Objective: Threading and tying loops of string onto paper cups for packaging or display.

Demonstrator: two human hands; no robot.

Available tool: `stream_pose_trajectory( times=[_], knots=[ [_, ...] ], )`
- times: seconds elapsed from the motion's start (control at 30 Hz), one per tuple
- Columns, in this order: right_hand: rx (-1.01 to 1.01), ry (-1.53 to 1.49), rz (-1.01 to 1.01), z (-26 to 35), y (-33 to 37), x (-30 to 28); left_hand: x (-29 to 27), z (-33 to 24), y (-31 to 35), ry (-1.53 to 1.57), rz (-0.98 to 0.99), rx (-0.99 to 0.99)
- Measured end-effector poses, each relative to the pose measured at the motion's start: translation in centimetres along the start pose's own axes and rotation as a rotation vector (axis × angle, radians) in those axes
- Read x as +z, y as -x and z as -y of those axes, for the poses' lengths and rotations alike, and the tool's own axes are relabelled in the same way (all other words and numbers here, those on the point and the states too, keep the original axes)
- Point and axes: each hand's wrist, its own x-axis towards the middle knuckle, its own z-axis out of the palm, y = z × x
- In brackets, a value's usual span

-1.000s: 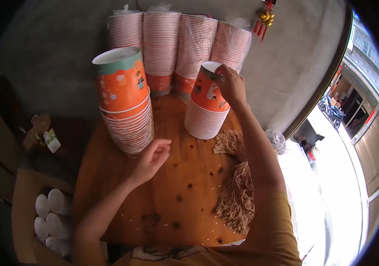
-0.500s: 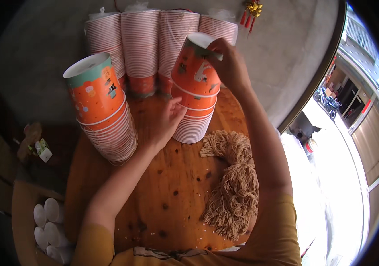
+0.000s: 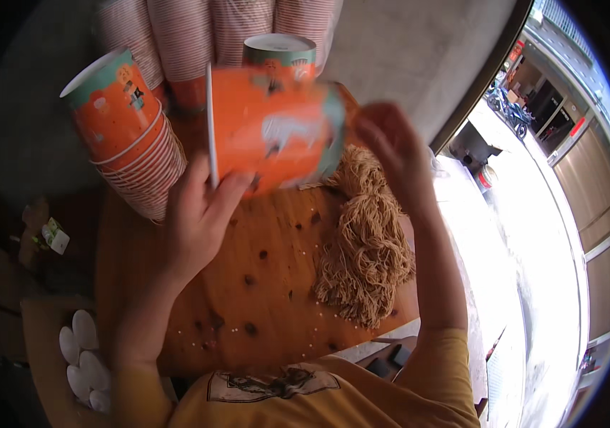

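An orange paper bucket point(image 3: 276, 128) with a green band and printed figures is tipped on its side in front of me, blurred by motion. My left hand point(image 3: 203, 210) grips it at the white rim, thumb on the outer wall. Close to the green base end is my right hand point(image 3: 390, 146), its fingers bent and smeared, so its hold is unclear. Behind the held bucket stands an upside-down bucket stack point(image 3: 280, 48), mostly covered by it. Another upside-down stack point(image 3: 123, 114) leans at the left. A bundle of tan cords point(image 3: 365, 250) lies on the wooden table point(image 3: 262, 307).
Tall plastic-wrapped bucket stacks point(image 3: 180, 43) line the grey wall point(image 3: 405, 57). A cardboard box point(image 3: 44, 357) holding several white cup-like pieces is at lower left. A doorway opens to a bright street point(image 3: 490, 235) on the right. Small white bits dot the table.
The top bucket has come off the right-hand stack and swung onto its side, nearer me. My left hand has moved to its rim. The view has shifted, with the wall stacks now higher up.
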Motion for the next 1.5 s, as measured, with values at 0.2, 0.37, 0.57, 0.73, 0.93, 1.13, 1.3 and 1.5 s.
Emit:
stream_pose_trajectory(
  times=[0.2, 0.37, 0.57, 0.73, 0.93, 1.13, 1.3, 1.5],
  knots=[
    [-0.147, 0.744, 0.464, -7.1, 9.1, -2.5, -2.5, -1.6, 6.9, -0.711, 0.269, -0.168],
    [-0.274, 0.919, 0.444, -8.7, 10.8, -1.9, -1.2, -1.4, 7.5, -0.834, 0.415, 0.094],
    [-0.146, 0.489, 0.370, -3.3, 11.5, 0.8, 0.1, 0.5, 7.3, -0.843, 0.594, 0.134],
    [-0.125, 0.171, 0.348, 2.1, 14.3, 4.0, 1.0, -1.7, 8.3, -0.520, 0.454, 0.118],
    [-0.021, 0.034, 0.368, 5.1, 16.0, 5.0, 0.4, -2.2, 13.5, 0.043, 0.587, -0.657],
    [0.065, -0.005, 0.395, 3.7, 16.7, 5.3, 0.9, -2.0, 14.8, 0.501, 0.386, -0.906],
    [-0.113, 0.069, 0.333, 2.9, 16.5, 6.2, 1.8, -0.7, 14.1, 0.651, 0.459, -0.780],
    [0.137, 0.071, 0.274, 2.1, 17.2, 4.9, -0.1, -0.7, 15.5, 0.116, 0.436, -0.707]
  ],
)
